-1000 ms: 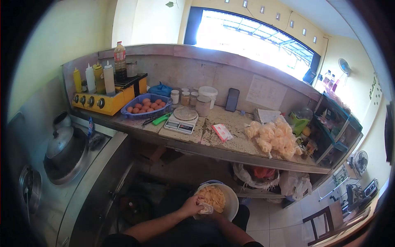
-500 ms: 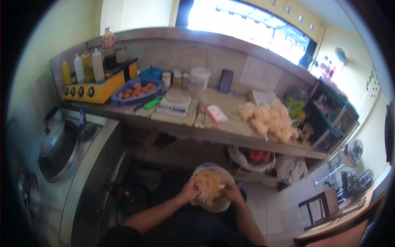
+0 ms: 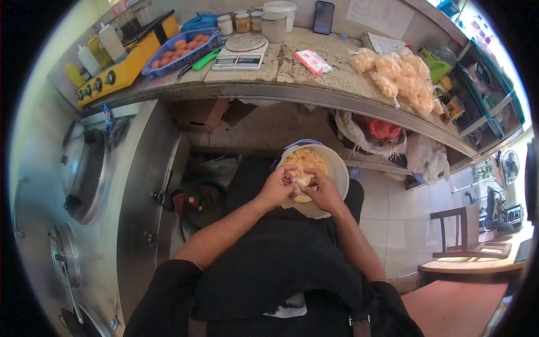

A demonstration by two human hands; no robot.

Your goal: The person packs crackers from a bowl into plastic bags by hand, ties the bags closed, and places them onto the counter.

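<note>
Left hand (image 3: 278, 188) and right hand (image 3: 327, 194) have drawn closer together.

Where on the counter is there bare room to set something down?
Bare countertop shows between the digital kitchen scale and the red-and-white packet, and between that packet and the filled plastic bags. It is crowded at the left, with the blue egg basket and yellow stove, behind the scale, with jars, and at the bags.
</note>
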